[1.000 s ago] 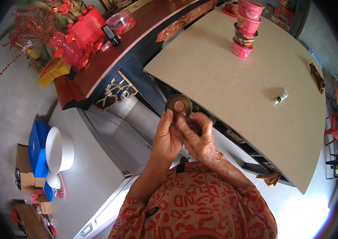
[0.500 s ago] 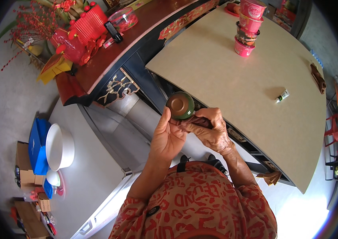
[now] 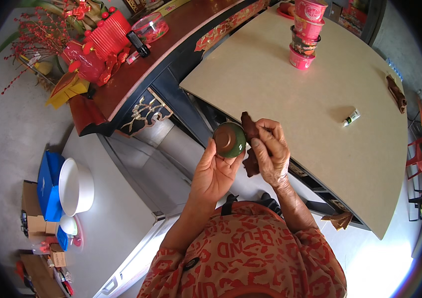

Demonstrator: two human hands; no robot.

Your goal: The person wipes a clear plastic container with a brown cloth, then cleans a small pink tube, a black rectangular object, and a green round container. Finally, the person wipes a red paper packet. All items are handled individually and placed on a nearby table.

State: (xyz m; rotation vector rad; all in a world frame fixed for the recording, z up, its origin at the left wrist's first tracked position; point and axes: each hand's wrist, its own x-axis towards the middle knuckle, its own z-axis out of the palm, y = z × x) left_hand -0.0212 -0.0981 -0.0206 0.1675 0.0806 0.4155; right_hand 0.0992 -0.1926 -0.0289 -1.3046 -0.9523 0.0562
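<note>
Surface, broad and beige, is the biggest thing I have on my feed; it spreads beyond and to the right of the small green-and-brown bowl, from which I take all my places. Farther off and left of the bowl I see a dark red cabinet with decorations crowded on its top. Well to the bowl's left and somewhat nearer the wearer sits a white basin. Far beyond the bowl and rightward, a stack of tubs, mostly pink, stands upright.

As for the hands, I read the left hand as just nearside of the bowl, gripping its lower left edge, thumb on top and fingers beneath. The right hand, to the bowl's right, pinches a brown cloth between thumb and fingers.

The relation I watch most: the bowl is held aloft, bottom up and tilted, its brown foot toward me and its green wall turned rightward. The cloth's long axis runs near to far alongside that wall, so the right hand is nearer it; whether cloth and wall touch, I cannot tell.

Smallest, a white-and-dark tube lies well to the bowl's right.
</note>
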